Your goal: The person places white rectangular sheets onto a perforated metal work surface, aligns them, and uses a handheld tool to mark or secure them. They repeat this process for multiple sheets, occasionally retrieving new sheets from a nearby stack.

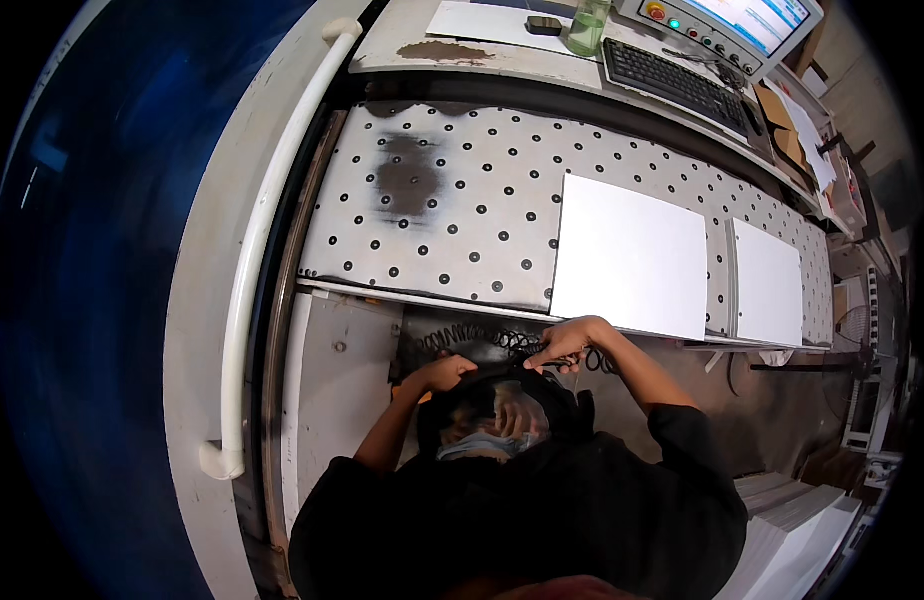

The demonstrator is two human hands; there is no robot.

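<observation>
Nearest, my black hood point(502, 385): left fingers point(452, 372) curl closed on its edge, right fingers point(557, 350) pinch a dark cord point(482, 340), steadying it; white sheet point(630, 258) beyond.

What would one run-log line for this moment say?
left hand: closed by dark headgear | right hand: pinching near black coiled cord | perforated table: two white sheets

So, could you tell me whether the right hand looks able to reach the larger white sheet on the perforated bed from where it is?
Probably yes. The right hand sits at the front edge of the perforated bed, just below the larger white sheet, and nothing stands between them.
</observation>
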